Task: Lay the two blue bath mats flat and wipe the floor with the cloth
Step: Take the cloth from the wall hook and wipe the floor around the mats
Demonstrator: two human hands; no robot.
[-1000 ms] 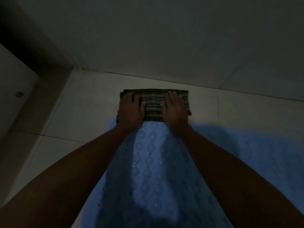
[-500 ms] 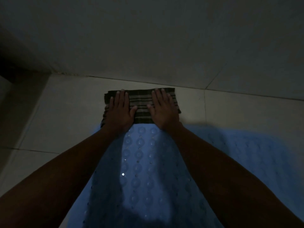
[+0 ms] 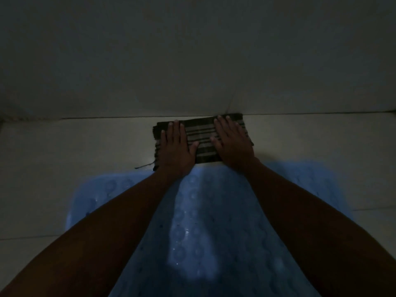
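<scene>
Dim light covers a floor of large pale tiles (image 3: 85, 159), and beyond it a plain grey wall (image 3: 192, 61) rises from the joint where the two meet. You are looking down over both of your bare forearms, which reach forward from the lower corners of the view. Your left hand (image 3: 174, 147) lies palm down with its fingers straight and close together on the left half of a dark folded cloth with pale stripes (image 3: 202, 140), thumb pointing inward. Your right hand (image 3: 232, 144) lies the same way on the right half, flat and spread, its fingertips almost at the far edge of the cloth. Neither hand grips anything; both press flat on the fabric, with a strip of striped cloth showing between the two thumbs. That cloth rests on the tiles with its far edge right against the foot of the wall, and a few loose threads trail off its near left corner onto the floor. Just on your side of the cloth lies a light blue rubber bath mat with raised round bumps (image 3: 192, 232), spread flat on the tiles under your arms and reaching down to the bottom of the view; its far edge sits just beside the near edge of the cloth. A brighter patch of light falls on the mat between your forearms, while its left and right parts stay in shadow. Only one mat can be made out clearly in this darkness.
</scene>
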